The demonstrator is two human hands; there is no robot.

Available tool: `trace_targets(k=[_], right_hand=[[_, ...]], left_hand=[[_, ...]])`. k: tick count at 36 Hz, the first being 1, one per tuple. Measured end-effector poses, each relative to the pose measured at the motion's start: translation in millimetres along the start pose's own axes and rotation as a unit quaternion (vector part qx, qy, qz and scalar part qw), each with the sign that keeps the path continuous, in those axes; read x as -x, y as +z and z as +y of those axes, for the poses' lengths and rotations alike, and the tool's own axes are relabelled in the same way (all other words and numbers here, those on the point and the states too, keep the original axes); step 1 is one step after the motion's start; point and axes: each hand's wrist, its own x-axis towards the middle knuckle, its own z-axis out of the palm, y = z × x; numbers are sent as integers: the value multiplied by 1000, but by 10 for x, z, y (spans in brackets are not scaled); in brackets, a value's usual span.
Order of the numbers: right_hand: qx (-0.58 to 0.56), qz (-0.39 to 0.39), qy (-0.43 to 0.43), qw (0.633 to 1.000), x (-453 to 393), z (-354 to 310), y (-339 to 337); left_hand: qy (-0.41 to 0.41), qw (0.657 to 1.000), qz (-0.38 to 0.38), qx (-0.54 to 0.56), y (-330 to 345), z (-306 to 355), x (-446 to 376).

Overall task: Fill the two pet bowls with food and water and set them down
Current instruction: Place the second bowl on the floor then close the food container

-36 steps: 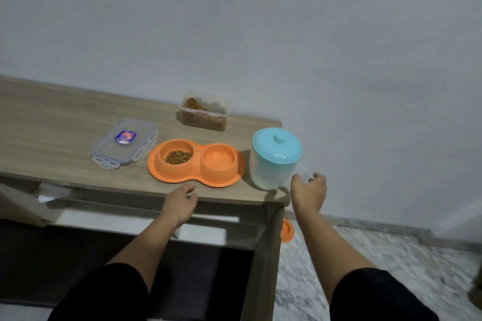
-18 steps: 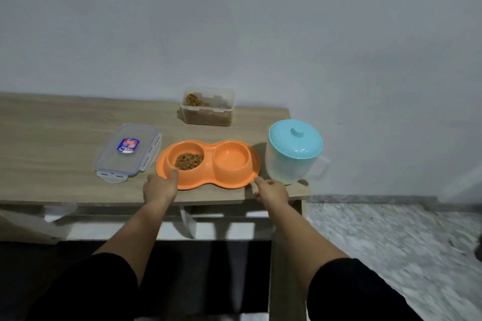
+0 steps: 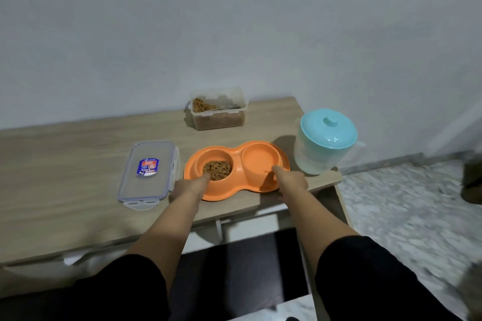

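Currently the orange double pet bowl (image 3: 236, 168) sits near the front edge of the wooden table (image 3: 65, 164), toward its right end. Its left well holds brown kibble (image 3: 217, 166); its right well (image 3: 261, 157) looks bare orange, and whether it holds water cannot be told. The left hand (image 3: 189, 186) grasps the dish at its 7 o'clock rim, thumb laid over the lip beside the kibble. The right hand (image 3: 289, 181) grasps the rim at about 4 o'clock, thumb on top of the lip and the other fingers hidden beneath.

At 9 o'clock from the dish, just beside it, a clear clip-lock lid (image 3: 148, 171) with a blue label lies flat. At 12 o'clock, against the wall (image 3: 234, 21), stands an open clear container of kibble (image 3: 217, 109). At 3 o'clock, near the table's right corner, stands a translucent pitcher (image 3: 320, 154) capped with a turquoise lid (image 3: 328, 131). Marbled floor (image 3: 404, 203) shows past the table's right end.
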Motion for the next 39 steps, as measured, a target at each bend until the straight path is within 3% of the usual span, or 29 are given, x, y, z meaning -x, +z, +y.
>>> trace_targets(k=[23,39], right_hand=[[-115,104,88,984,816,719,-324],[-167,165,95,967,961,1113,-1470]], left_hand=[[71,995,5,-66,-37,-402,497],[118,987,-92,-52,739,-570,1393]])
